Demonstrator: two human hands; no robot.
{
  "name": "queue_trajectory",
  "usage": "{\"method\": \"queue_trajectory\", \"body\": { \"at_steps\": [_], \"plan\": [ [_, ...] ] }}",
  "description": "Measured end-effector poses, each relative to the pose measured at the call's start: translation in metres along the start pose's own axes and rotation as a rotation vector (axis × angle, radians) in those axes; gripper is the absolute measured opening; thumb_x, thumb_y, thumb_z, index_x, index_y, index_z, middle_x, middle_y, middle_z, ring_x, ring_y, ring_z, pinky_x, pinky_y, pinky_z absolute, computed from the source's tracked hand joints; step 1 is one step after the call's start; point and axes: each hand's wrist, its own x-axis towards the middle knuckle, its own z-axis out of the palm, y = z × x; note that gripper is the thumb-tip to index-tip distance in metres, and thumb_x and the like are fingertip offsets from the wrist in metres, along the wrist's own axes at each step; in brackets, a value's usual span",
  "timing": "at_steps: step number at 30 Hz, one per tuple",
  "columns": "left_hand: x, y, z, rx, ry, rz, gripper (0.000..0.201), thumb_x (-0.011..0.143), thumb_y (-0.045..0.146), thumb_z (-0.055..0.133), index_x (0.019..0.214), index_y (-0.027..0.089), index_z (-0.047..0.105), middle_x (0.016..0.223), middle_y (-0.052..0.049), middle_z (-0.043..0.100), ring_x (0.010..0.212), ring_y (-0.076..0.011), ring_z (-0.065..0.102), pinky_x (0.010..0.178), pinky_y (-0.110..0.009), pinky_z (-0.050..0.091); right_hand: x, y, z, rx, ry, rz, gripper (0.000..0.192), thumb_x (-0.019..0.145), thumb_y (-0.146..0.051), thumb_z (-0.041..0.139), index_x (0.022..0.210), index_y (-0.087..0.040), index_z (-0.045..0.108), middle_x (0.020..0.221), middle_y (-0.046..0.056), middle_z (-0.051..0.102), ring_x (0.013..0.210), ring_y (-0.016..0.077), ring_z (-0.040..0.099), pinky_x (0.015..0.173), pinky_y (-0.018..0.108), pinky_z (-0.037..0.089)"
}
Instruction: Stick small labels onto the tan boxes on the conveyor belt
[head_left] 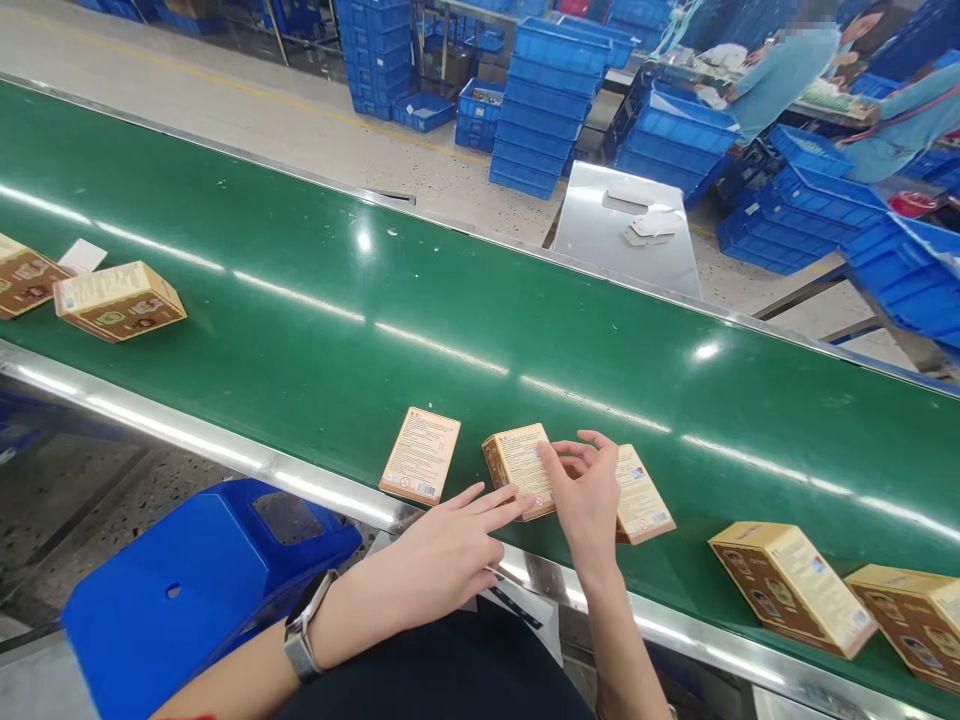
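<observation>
At six o'clock on the green conveyor belt (315, 330), our left hand (442, 560) rests fingertips, grip open, on a small flat box (517, 462). Our right hand (585, 495), grip loosely open, touches it; a second box (641, 495) lies behind. One box (421, 455) at seven o'clock looks finished; cartons (791, 585) at four o'clock wait.

glossy dark green conveyor belt (315, 300), streaked with white glare. small tan-and-brown printed cardboard boxes (519, 468), pale panels of fine dark text, a barcode on one. stacked bright blue plastic crates (551, 105). blue plastic stool (195, 580). silver metal wristwatch (302, 628). grey speckled floor (247, 110), yellow line.
</observation>
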Motion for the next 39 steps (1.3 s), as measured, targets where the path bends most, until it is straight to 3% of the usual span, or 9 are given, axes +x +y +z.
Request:
{"method": "queue_trajectory", "body": {
  "at_steps": [3, 6, 12, 20, 25, 27, 30, 33, 39],
  "plan": [
    [0.001, 0.005, -0.007, -0.045, 0.041, 0.004, 0.012, 0.094, 0.024, 0.061, 0.086, 0.019, 0.069, 0.14, -0.009, 0.061, 0.129, -0.0226, 0.058, 0.111, -0.035, 0.041, 0.008, -0.009, -0.013, -0.146, 0.001, -0.078, 0.04, 0.091, -0.045, 0.055, 0.12, -0.018, 0.05, 0.099, 0.012, 0.071, 0.082, 0.0262, 0.07, 0.071, 0.04, 0.052],
    [-0.004, 0.012, -0.021, -0.124, 0.023, -0.115, 0.018, 0.099, 0.031, 0.055, 0.09, 0.021, 0.068, 0.092, -0.001, 0.075, 0.082, -0.0156, 0.072, 0.077, -0.025, 0.05, -0.004, -0.029, -0.038, -0.171, -0.028, -0.245, 0.032, 0.096, -0.04, 0.048, 0.12, -0.021, 0.055, 0.113, 0.014, 0.069, 0.098, 0.0274, 0.069, 0.077, 0.041, 0.055],
    [-0.015, 0.018, -0.047, -0.447, 0.035, -0.399, 0.016, 0.09, 0.035, 0.068, 0.101, 0.023, 0.066, 0.079, 0.004, 0.069, 0.073, -0.0129, 0.065, 0.063, -0.019, 0.043, -0.057, -0.06, -0.073, -0.191, -0.62, -0.638, 0.024, 0.095, -0.029, 0.063, 0.118, -0.03, 0.061, 0.104, 0.003, 0.073, 0.091, 0.0193, 0.071, 0.078, 0.029, 0.058],
    [-0.018, 0.017, -0.043, -0.424, 0.078, -0.46, 0.013, 0.093, 0.028, 0.061, 0.087, 0.021, 0.071, 0.081, 0.003, 0.073, 0.073, -0.0129, 0.066, 0.065, -0.019, 0.041, -0.062, -0.053, -0.054, -0.299, -0.556, -0.835, 0.017, 0.099, -0.016, 0.053, 0.111, -0.025, 0.061, 0.095, 0.004, 0.07, 0.084, 0.0192, 0.068, 0.076, 0.033, 0.055],
    [-0.017, 0.017, -0.035, -0.421, 0.071, -0.519, 0.018, 0.095, 0.03, 0.057, 0.085, 0.021, 0.07, 0.08, 0.002, 0.074, 0.074, -0.0148, 0.067, 0.068, -0.021, 0.044, -0.072, -0.049, -0.05, -0.367, -0.398, -1.013, 0.022, 0.093, -0.006, 0.057, 0.106, -0.023, 0.062, 0.106, 0.007, 0.073, 0.102, 0.0239, 0.068, 0.097, 0.046, 0.047],
    [-0.02, 0.015, -0.036, -0.416, 0.066, -0.571, 0.02, 0.095, 0.033, 0.056, 0.086, 0.022, 0.07, 0.077, 0.002, 0.073, 0.073, -0.0152, 0.067, 0.067, -0.022, 0.045, -0.075, -0.042, -0.048, -0.295, -0.343, -0.943, 0.02, 0.092, -0.007, 0.06, 0.101, -0.025, 0.064, 0.111, 0.007, 0.073, 0.11, 0.026, 0.066, 0.098, 0.046, 0.047],
    [-0.027, 0.009, -0.041, -0.34, 0.031, -0.536, 0.018, 0.094, 0.035, 0.059, 0.085, 0.023, 0.07, 0.083, 0.002, 0.075, 0.077, -0.017, 0.068, 0.069, -0.025, 0.049, -0.072, -0.026, -0.039, 0.0, -0.244, -0.5, 0.004, 0.093, -0.022, 0.062, 0.094, -0.026, 0.063, 0.115, 0.007, 0.072, 0.11, 0.0267, 0.067, 0.093, 0.044, 0.052],
    [-0.033, 0.003, -0.039, -0.253, -0.018, -0.29, 0.013, 0.091, 0.028, 0.065, 0.079, 0.023, 0.069, 0.128, -0.001, 0.069, 0.123, -0.0241, 0.06, 0.099, -0.032, 0.048, -0.061, -0.011, -0.021, 0.325, -0.21, -0.069, 0.019, 0.092, -0.037, 0.064, 0.106, -0.024, 0.062, 0.131, 0.011, 0.065, 0.115, 0.0271, 0.065, 0.096, 0.045, 0.053],
    [-0.026, -0.003, -0.01, -0.085, -0.145, -0.141, 0.015, 0.089, 0.015, 0.064, 0.075, 0.019, 0.064, 0.161, 0.002, 0.033, 0.15, -0.0273, 0.027, 0.125, -0.047, 0.018, -0.041, 0.003, 0.005, 0.473, -0.125, 0.071, 0.024, 0.086, -0.045, 0.069, 0.095, -0.023, 0.065, 0.142, 0.009, 0.056, 0.124, 0.0276, 0.058, 0.107, 0.046, 0.042]
  ]
}}
